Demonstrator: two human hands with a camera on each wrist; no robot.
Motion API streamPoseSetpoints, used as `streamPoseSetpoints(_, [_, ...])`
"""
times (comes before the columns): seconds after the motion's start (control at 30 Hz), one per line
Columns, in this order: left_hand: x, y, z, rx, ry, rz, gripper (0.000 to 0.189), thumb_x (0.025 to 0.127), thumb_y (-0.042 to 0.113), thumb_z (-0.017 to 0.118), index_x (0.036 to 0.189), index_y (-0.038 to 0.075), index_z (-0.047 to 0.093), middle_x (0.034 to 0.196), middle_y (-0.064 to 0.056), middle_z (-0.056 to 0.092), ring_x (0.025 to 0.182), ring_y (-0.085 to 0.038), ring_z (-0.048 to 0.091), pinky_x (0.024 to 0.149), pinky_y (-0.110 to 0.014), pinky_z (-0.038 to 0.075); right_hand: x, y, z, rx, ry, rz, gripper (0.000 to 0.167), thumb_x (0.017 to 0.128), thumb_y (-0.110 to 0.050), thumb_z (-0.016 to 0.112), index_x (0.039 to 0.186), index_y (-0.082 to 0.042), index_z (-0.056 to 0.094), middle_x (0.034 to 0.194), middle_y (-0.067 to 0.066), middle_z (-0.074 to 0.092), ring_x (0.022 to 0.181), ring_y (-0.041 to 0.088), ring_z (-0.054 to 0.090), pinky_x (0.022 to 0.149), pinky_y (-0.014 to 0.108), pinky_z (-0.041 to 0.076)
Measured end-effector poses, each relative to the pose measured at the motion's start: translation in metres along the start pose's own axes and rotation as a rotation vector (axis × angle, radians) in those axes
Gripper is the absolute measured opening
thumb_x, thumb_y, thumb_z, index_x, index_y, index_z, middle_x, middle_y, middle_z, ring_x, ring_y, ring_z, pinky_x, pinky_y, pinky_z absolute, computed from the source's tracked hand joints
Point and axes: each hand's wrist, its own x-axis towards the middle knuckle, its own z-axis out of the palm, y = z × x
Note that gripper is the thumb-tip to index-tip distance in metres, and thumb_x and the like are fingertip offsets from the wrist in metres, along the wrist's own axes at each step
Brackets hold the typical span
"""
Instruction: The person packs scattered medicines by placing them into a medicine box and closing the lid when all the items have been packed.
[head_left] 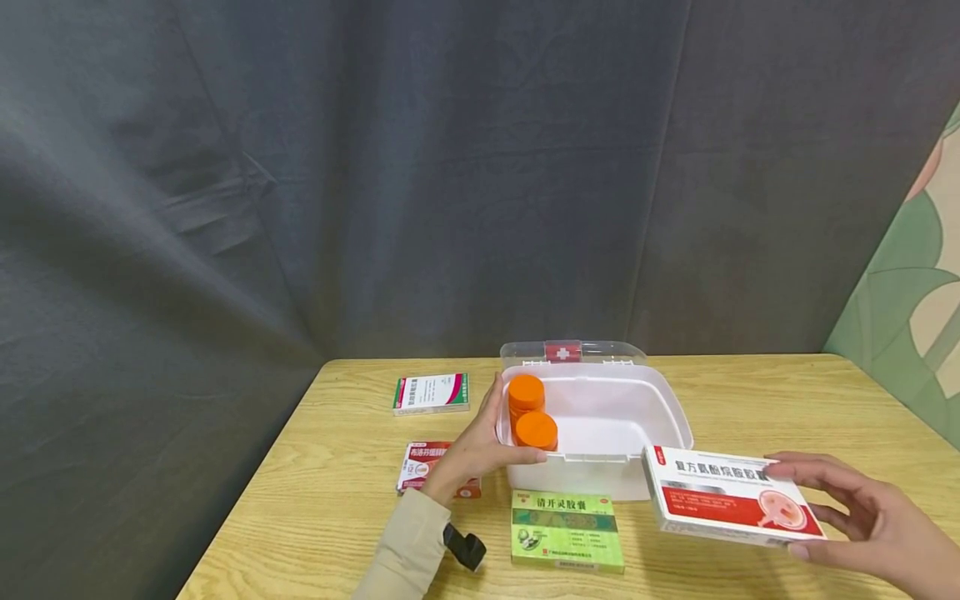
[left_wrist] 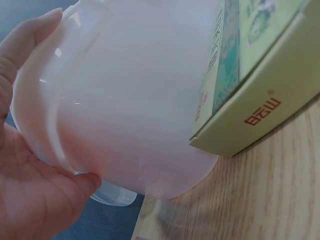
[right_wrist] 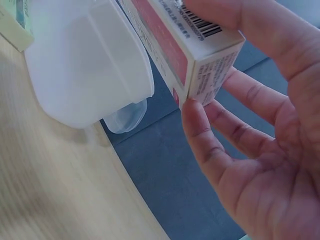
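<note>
My right hand (head_left: pixel 862 517) pinches a red-and-white medicine box (head_left: pixel 731 496) by its right end, thumb on the near side and fingers across the far one. The held box tilts in the air beside the front right corner of a white plastic medicine case (head_left: pixel 607 417). With my left hand (head_left: pixel 476 446) I grip the case's left end, the thumb along its front rim and the fingers round the side. Two bottles with orange caps (head_left: pixel 527 392) stand inside at the left. In the left wrist view the case wall (left_wrist: pixel 135 90) fills the middle, the thumb pressed to its rim.
The case's clear lid (head_left: pixel 596 353) with a red cross hangs open at the back. A green medicine box (head_left: pixel 566 533) lies in front of the case. To the left lie a white-and-green box (head_left: pixel 431 393) and a red box (head_left: pixel 416 468), partly hidden by my left hand.
</note>
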Motion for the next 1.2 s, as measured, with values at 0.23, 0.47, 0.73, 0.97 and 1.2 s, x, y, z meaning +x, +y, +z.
streamPoseSetpoints(0.23, [0.000,0.000,0.000,-0.008,-0.003,0.009,0.120,0.073,0.032,0.086,0.156,0.033,-0.001,0.161,0.004,0.001,0.145,-0.023,0.012,0.112,-0.058,0.014,0.008,-0.011,0.001,-0.136,0.039,0.073,0.068,0.069,0.027,0.069,0.131,0.007,0.050,0.136,-0.001,0.048,0.112,0.004,0.051,0.083,0.018,0.051])
streamPoseSetpoints(0.47, [0.001,-0.001,0.000,-0.003,0.001,0.000,0.121,0.072,0.033,0.086,0.156,0.032,0.000,0.161,0.003,0.002,0.145,-0.024,0.013,0.112,-0.057,0.014,0.019,-0.022,0.005,-0.102,0.060,0.055,0.067,0.067,0.027,0.070,0.129,0.007,0.052,0.135,0.011,0.047,0.111,0.008,0.053,0.086,0.018,0.049])
streamPoseSetpoints(0.73, [-0.001,0.002,0.001,-0.004,0.005,-0.015,0.121,0.072,0.033,0.086,0.156,0.033,0.000,0.161,0.003,0.002,0.145,-0.024,0.013,0.112,-0.058,0.014,0.030,-0.031,0.009,-0.159,0.084,0.081,0.066,0.068,0.024,0.072,0.129,0.005,0.052,0.134,0.010,0.048,0.112,0.007,0.052,0.085,0.016,0.048])
streamPoseSetpoints(0.97, [-0.001,0.002,0.000,0.007,0.001,-0.016,0.120,0.073,0.033,0.086,0.156,0.034,0.000,0.161,0.004,0.001,0.145,-0.023,0.011,0.112,-0.058,0.014,0.044,-0.037,0.011,-0.078,0.069,0.043,0.065,0.068,0.025,0.071,0.128,0.010,0.051,0.134,0.013,0.048,0.113,0.009,0.052,0.087,0.017,0.048])
streamPoseSetpoints(1.2, [0.000,-0.001,-0.001,-0.001,0.000,-0.004,0.120,0.072,0.033,0.086,0.156,0.034,0.000,0.161,0.005,0.002,0.145,-0.022,0.011,0.113,-0.057,0.014,0.057,-0.040,0.017,-0.110,0.095,0.098,0.064,0.069,0.020,0.075,0.128,0.006,0.053,0.133,0.013,0.047,0.112,0.008,0.053,0.086,0.018,0.050])
